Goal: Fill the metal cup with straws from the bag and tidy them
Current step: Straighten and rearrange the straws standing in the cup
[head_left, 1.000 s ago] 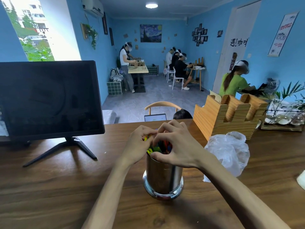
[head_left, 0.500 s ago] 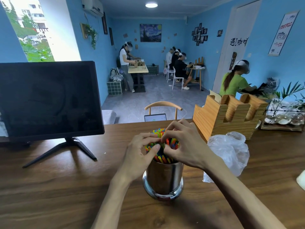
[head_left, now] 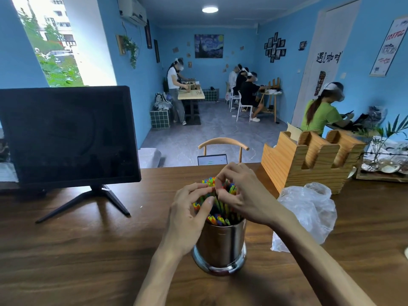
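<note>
Both hands close round the straws [head_left: 217,203] standing in the metal cup [head_left: 219,246]: left hand [head_left: 189,214] grips them from the left, right hand [head_left: 244,195] opposite, bag [head_left: 309,212] just beyond it.

Two bare forearms, no sleeves, bare hands [head_left: 189,215]

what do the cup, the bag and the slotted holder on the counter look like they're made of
The metal cup looks like polished steel: its wall mirrors the brown countertop and its base rim gleams. The bag seems to be thin clear plastic film, crinkled, translucent and glossy. The slotted holder appears to be pale, matte wood, perhaps pine, with plain grain lines on its sides.
</note>
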The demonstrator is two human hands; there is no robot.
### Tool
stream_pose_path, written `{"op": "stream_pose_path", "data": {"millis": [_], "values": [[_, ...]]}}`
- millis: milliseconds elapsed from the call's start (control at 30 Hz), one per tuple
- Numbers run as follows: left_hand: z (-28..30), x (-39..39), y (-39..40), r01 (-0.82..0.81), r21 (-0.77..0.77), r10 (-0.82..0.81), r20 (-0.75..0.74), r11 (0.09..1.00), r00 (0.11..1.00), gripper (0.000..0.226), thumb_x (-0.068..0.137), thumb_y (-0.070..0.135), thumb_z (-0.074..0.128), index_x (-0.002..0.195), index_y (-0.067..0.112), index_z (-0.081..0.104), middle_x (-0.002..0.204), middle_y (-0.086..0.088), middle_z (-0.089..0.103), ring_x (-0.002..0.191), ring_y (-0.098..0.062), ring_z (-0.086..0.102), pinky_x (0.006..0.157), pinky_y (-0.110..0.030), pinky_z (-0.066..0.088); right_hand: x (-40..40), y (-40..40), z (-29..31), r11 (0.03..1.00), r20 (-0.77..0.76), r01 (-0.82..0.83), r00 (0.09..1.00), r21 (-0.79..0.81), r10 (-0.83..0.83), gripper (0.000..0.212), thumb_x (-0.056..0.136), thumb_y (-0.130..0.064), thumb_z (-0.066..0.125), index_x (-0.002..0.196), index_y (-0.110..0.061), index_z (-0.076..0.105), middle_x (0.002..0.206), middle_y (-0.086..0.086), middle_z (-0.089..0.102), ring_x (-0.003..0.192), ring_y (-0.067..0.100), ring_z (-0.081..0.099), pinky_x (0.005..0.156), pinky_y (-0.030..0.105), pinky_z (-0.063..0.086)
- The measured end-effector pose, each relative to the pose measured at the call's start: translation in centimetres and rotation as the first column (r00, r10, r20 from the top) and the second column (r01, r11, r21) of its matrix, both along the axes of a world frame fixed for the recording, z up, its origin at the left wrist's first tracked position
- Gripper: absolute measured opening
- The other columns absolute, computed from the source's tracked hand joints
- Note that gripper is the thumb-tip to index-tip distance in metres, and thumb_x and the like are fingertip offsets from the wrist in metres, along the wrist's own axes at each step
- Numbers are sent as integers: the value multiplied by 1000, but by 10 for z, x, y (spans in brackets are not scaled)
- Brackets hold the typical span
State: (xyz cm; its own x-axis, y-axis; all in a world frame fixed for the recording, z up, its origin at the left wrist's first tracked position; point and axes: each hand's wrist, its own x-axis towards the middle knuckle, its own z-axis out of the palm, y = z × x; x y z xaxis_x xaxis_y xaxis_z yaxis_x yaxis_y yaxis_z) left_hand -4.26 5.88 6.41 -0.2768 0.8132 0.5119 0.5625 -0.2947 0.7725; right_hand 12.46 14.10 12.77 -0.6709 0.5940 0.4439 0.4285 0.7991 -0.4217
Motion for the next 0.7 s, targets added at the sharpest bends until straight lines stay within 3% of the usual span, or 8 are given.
{"op": "stream_pose_path", "data": {"millis": [100, 233, 367, 467, 567, 633, 700], "values": [[9, 10, 1, -56, 27, 58, -65, 998, 996, 21, 85, 60, 58, 106, 56, 64, 123, 25, 62, 132, -9, 47, 113, -42, 37, 3, 1, 12, 992, -226, -57, 974, -115, 30, 7, 93, -19, 65, 91, -23, 59, 95, -4, 63, 92, 18, 56, 83, 42, 47], [12, 16, 6, -48, -38, 42, -131, 998, 991, 13, 84, 58, 72, 95, 52, 69, 111, 27, 64, 127, -1, 47, 109, -49, 38, 0, 3, 31, 963, -485, -213, 868, -168, 107, 12, 94, -9, 60, 92, -21, 58, 86, -6, 72, 85, 28, 70, 74, 51, 53], [14, 16, 8, -31, -50, 26, -100, 998, 995, 8, 84, 64, 61, 86, 58, 67, 111, 40, 61, 119, 7, 50, 106, -48, 42, 1, 14, 44, 947, -668, -277, 737, -165, 100, 15, 99, -12, 65, 108, -24, 65, 92, -1, 77, 88, 20, 72, 67, 32, 54], [16, 14, 10, -51, 5, 50, 90, 999, 995, 17, 85, 61, 66, 85, 47, 76, 99, 23, 72, 107, -6, 64, 98, -46, 49, 5, 24, 42, 936, -792, -292, 610, -196, 24, 18, 99, -9, 64, 109, -23, 71, 94, 2, 78, 82, 16, 71, 68, 26, 55], [29, 6, 6, -66, 55, 44, 331, 996, 942, 22, 83, 58, 65, 85, 40, 78, 85, 8, 77, 83, -3, 70, 80, -25, 52, 11, 34, 28, 893, -862, -351, 501, -283, -76, 12, 94, -18, 69, 99, -23, 77, 94, 4, 78, 78, 16, 69, 70, 25, 54], [41, -4, 3, -138, 93, 88, 413, 986, 906, 20, 79, 55, 74, 78, 36, 79, 77, 5, 77, 65, 0, 64, 65, -13, 49, 17, 39, 13, 843, -843, -402, 528, -358, -106, 12, 88, -22, 71, 95, -24, 81, 96, 5, 78, 83, 14, 69, 74, 24, 54], [50, -12, -1, -201, 101, 133, 460, 974, 878, 19, 72, 51, 84, 74, 32, 81, 70, 2, 76, 56, -2, 62, 51, -14, 46, 22, 43, -3, 760, -798, -451, 585, -468, -145, 15, 84, -22, 74, 96, -24, 82, 98, 5, 78, 87, 16, 69, 78, 26, 55]]}}
